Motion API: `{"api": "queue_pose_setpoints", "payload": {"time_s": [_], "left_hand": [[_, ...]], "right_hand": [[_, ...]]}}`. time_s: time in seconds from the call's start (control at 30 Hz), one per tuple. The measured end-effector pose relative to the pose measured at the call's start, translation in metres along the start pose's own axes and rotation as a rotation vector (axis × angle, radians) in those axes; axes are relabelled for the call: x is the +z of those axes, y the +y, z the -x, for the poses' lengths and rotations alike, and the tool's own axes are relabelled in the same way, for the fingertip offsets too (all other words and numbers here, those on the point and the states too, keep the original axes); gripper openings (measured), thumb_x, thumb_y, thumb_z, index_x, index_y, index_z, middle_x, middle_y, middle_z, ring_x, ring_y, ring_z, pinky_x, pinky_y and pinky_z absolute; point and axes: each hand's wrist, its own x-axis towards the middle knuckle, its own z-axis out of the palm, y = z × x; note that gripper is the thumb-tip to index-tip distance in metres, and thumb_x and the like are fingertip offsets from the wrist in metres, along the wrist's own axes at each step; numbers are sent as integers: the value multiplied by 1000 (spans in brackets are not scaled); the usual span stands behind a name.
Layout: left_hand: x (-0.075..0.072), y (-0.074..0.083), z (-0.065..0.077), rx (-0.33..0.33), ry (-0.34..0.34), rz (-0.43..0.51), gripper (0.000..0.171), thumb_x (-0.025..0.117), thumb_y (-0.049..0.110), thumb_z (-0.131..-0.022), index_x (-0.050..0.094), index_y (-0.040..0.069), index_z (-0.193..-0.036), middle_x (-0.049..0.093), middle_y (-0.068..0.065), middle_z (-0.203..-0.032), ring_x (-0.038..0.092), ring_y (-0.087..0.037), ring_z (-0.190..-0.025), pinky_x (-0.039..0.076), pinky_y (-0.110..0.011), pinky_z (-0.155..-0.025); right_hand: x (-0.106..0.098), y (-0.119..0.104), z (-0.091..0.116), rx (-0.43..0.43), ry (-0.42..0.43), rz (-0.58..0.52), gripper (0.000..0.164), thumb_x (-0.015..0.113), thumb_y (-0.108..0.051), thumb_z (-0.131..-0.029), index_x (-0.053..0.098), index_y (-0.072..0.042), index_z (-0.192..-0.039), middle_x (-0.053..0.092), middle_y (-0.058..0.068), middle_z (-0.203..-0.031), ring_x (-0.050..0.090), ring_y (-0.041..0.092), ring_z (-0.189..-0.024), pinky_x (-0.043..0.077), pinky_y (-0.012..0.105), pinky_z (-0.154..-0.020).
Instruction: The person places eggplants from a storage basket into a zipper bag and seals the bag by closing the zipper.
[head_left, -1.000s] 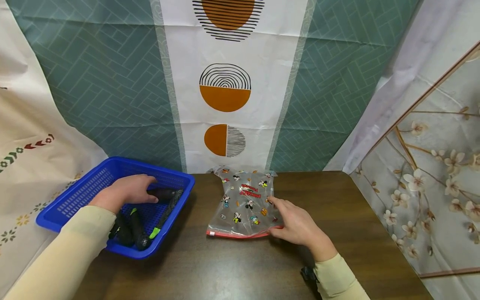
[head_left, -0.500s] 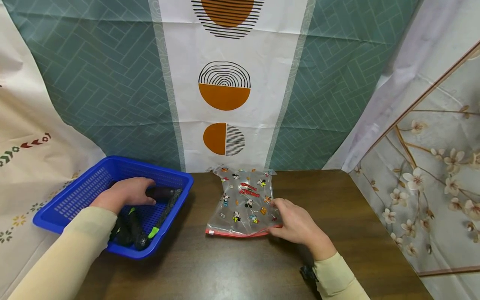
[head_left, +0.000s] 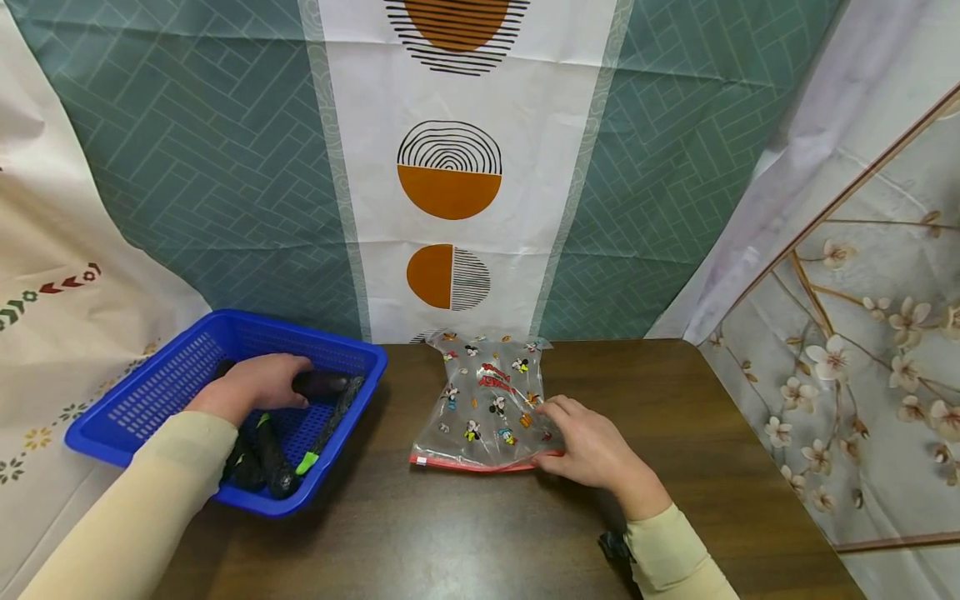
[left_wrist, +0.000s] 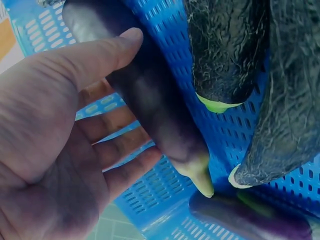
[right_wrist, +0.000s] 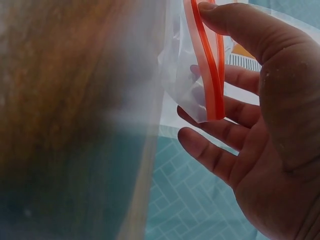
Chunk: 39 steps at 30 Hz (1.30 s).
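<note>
In the head view, a blue perforated basket (head_left: 378,360) stands on the left, and my left hand (head_left: 258,383) reaches down into it. My left thumb lies on top of a smooth purple eggplant (left_wrist: 150,95), and the fingers curl beneath it. Several dark, wrinkled long vegetables (left_wrist: 225,50) with green ends lie beside it, and another purple eggplant (left_wrist: 250,215) shows near the tip. On the table, a clear zip bag (head_left: 480,408) with cartoon prints lies flat. My right hand (head_left: 588,442) pinches its red zip edge (right_wrist: 215,95) at the right corner, thumb in front and fingers behind.
A brown wooden table (head_left: 420,542) runs beneath everything. Behind it hangs a green and white patterned cloth (head_left: 487,92), with a floral cloth (head_left: 885,350) on the right. A small black object (head_left: 617,547) sits by the right wrist.
The left hand has shifted very slightly over the eggplant, and a little more of the eggplant shows. The right hand stays at the bag's corner. The head view has tilted a touch.
</note>
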Motion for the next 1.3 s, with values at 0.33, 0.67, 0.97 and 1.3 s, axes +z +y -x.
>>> {"api": "queue_pose_setpoints", "payload": {"time_s": [0.33,0.67,0.97,1.3], "left_hand": [[2,-1,-1,-19,10,0,57,90,20,-93,69,-2,-141,73,-25,-134,66,-51,-127,53,-71,-105],[4,-4,-3,-17,-13,-24,55,91,18,-92,70,-1,-140,74,-24,-132,68,-49,-123,56,-69,-102],[3,-3,-2,-39,-36,-39,53,90,16,-92,70,-1,-139,74,-24,-131,68,-49,-123,56,-69,-102],[3,-5,0,-42,-16,-13,50,89,15,-94,70,-1,-138,74,-24,-130,69,-49,-123,55,-69,-104]], "right_hand": [[3,0,1,-17,9,-7,61,95,-39,-83,73,-17,-136,66,-3,-125,68,15,-100,62,40,-79],[4,1,0,-34,13,-26,59,94,-38,-84,74,-18,-135,66,-3,-123,67,14,-98,62,39,-79],[6,2,1,-30,11,-40,57,94,-37,-85,76,-18,-135,62,-4,-119,64,11,-91,59,35,-75],[7,3,1,-42,14,-38,57,95,-37,-85,76,-18,-135,61,-3,-110,57,9,-84,53,30,-68]]}}
